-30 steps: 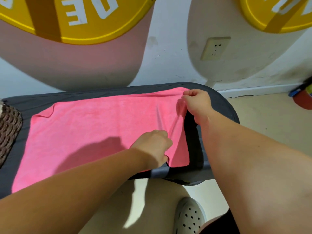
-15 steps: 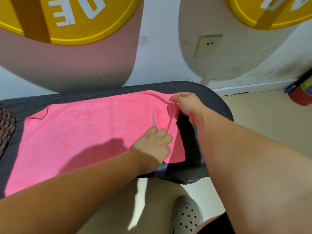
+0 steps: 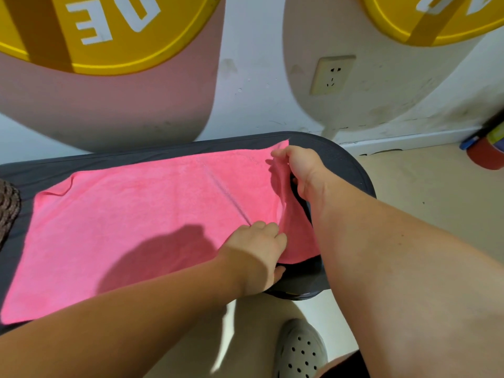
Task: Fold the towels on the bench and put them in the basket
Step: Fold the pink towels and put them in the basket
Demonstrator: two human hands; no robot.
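Towel (image 3: pixel 136 227), pink, lies spread across the bench (image 3: pixel 341 159), which is dark grey with a rounded right end; a crease runs diagonally near the towel's right side. Right hand (image 3: pixel 302 167) pinches the far right edge, which stands raised off the bench in a loose fold; left hand (image 3: pixel 259 246) grips the near right edge (fingers on top, thumb beneath). Basket (image 3: pixel 8 208), woven, shows partly at the frame's left edge; socket (image 3: pixel 331 75) sits on the wall behind; a perforated shoe (image 3: pixel 300 350) rests on the floor.
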